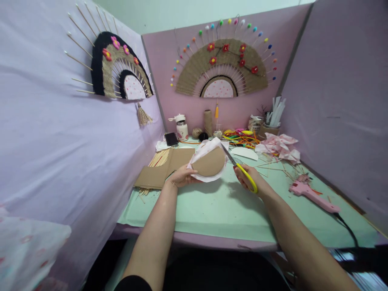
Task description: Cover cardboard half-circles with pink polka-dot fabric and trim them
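A tan cardboard half-round (209,162) lies against white patterned fabric (214,178), whose edge sticks out around it. My left hand (182,176) grips the two at their left side, thumb on top, above the mint tablecloth. In my right hand (245,176) are yellow-handled scissors (251,182). Their blades point up and left, with the tip at the fabric's upper right edge. How far the blades are parted is hard to tell.
Brown cardboard (154,176) lies over thin sticks at the left. A pink glue gun (315,197) with a cord rests at the right. Crumpled pink fabric (280,146), a white half-round (244,153), colored strands (242,139) and a bottle (182,130) are farther back.
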Available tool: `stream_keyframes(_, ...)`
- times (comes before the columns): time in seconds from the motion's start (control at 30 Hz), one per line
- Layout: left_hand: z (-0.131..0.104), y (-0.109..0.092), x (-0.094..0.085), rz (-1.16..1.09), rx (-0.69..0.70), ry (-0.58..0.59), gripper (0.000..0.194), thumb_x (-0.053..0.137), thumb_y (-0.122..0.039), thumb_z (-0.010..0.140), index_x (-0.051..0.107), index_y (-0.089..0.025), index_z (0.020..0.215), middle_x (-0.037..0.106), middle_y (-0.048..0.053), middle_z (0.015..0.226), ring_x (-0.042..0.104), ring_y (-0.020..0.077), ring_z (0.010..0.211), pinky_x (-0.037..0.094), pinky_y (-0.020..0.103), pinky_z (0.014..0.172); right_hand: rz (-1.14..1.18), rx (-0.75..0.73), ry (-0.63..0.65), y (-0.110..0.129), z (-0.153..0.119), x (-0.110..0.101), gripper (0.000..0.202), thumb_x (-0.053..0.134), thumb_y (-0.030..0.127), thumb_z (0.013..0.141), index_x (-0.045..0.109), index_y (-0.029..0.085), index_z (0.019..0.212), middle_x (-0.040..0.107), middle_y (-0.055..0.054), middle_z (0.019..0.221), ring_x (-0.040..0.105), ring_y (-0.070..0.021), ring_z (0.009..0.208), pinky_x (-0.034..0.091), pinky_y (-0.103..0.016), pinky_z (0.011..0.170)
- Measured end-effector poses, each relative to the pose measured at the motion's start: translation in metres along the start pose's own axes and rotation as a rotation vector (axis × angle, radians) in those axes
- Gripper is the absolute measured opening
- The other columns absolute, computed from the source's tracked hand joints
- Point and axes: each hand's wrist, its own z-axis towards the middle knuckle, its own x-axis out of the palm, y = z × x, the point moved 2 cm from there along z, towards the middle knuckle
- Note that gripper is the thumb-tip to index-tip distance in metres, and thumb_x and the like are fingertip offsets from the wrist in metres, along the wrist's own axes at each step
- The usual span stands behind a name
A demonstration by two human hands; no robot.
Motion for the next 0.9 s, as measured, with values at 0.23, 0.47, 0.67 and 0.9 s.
stream_keyframes(0.23, 0.005, -0.012, -0.006, -0.286, 0.193, -0.092, 0.027, 0.059, -0.024, 0.083, 0.062, -0.018, 0.110, 0.075, 0.003, 0.084, 0.072, 0.0186, 0.083, 0.053, 0.042, 0.094, 0.161, -0.020, 0.046, 0.010, -0.011, 0.034, 0.053, 0.051, 0.075, 0.076, 0.044, 0.023, 0.070, 0.037, 0.009, 0.041, 0.028, -0.0057, 0.029, 0.021, -0.018, 0.027)
stream_keyframes(0.47, 0.003, -0.013, 0.003, -0.454, 0.288, -0.190, 0.045, 0.057, -0.020, 0.085, 0.052, -0.021, 0.129, 0.073, 0.007, 0.105, 0.069, 0.0234, 0.097, 0.052, 0.042, 0.091, 0.293, 0.058, 0.147, 0.014, -0.023, 0.083, 0.053, 0.059, 0.074, 0.072, 0.044, 0.023, 0.070, 0.037, 0.009, 0.040, 0.026, -0.0054, 0.028, 0.020, -0.018, 0.026)
stream_keyframes(0.67, 0.004, -0.015, 0.002, -0.540, 0.323, -0.288, 0.053, 0.053, -0.010, 0.083, 0.048, -0.017, 0.136, 0.072, 0.010, 0.113, 0.068, 0.0240, 0.105, 0.048, 0.045, 0.099, 0.308, 0.099, 0.143, 0.012, -0.024, 0.097, 0.051, 0.058, 0.072, 0.075, 0.043, 0.023, 0.067, 0.035, 0.009, 0.039, 0.026, -0.0057, 0.028, 0.021, -0.019, 0.027)
stream_keyframes(0.9, 0.001, -0.019, -0.003, -0.626, 0.255, -0.209, 0.050, 0.044, -0.026, 0.091, 0.043, -0.009, 0.138, 0.072, 0.016, 0.112, 0.063, 0.0312, 0.114, 0.048, 0.055, 0.098, 0.334, 0.132, 0.155, 0.008, -0.027, 0.099, 0.052, 0.055, 0.071, 0.078, 0.043, 0.022, 0.066, 0.036, 0.009, 0.042, 0.026, -0.0045, 0.029, 0.020, -0.017, 0.027)
